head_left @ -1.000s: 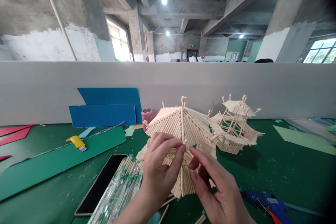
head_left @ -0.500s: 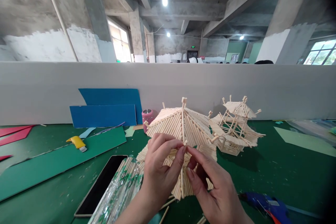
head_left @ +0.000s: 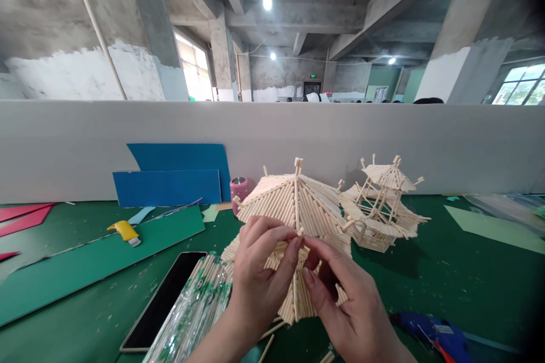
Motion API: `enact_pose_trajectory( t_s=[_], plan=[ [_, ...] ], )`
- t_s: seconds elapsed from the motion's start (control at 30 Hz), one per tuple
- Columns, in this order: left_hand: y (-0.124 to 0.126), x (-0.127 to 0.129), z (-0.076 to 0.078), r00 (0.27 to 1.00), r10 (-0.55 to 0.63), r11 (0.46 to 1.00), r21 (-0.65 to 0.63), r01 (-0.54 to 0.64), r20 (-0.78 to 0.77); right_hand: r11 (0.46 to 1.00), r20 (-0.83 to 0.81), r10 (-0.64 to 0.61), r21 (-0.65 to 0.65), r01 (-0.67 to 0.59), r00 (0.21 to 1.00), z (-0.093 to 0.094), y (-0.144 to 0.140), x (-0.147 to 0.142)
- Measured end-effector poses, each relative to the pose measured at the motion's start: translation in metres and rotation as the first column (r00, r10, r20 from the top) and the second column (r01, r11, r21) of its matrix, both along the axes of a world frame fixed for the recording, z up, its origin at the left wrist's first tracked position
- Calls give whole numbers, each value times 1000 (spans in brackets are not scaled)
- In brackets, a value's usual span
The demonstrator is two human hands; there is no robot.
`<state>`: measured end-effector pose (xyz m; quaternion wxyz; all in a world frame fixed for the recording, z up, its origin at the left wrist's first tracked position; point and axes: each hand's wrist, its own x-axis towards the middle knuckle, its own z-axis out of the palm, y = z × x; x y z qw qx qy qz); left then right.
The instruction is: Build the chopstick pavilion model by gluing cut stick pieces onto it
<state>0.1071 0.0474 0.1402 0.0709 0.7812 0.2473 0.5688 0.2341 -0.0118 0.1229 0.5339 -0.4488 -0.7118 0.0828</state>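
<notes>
A pavilion model built of pale wooden sticks stands in front of me, its ribbed roof peaking in a short finial. At the roof's near corner, my left hand pinches a small wooden stick piece between thumb and forefinger. My right hand has its forefinger tip against that same corner. Its thumb rests lower and its other fingers are curled in; whatever they hold is hidden. Both hands cover part of the model's lower tier.
A second, smaller stick pavilion stands behind right. A blue glue gun lies at right front. Bagged sticks and a phone lie left, beyond them a yellow utility knife, green board and pink flask.
My right hand has shifted very slightly, its thumb a touch higher. My left hand, the small stick piece and the model hold still.
</notes>
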Motion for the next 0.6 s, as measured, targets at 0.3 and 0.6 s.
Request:
enact_pose_trajectory(
  t_s=[0.3, 0.6],
  plan=[
    [0, 1, 1, 1000, -3, 1000, -2, 3, -5, 1000, -17, 5, -11, -6, 1000, 0, 1, -1],
    [0, 0, 0, 1000, -4, 1000, 3, 4, 7, 1000, -33, 9, -18, -10, 999, -1, 0, 0]
  ],
)
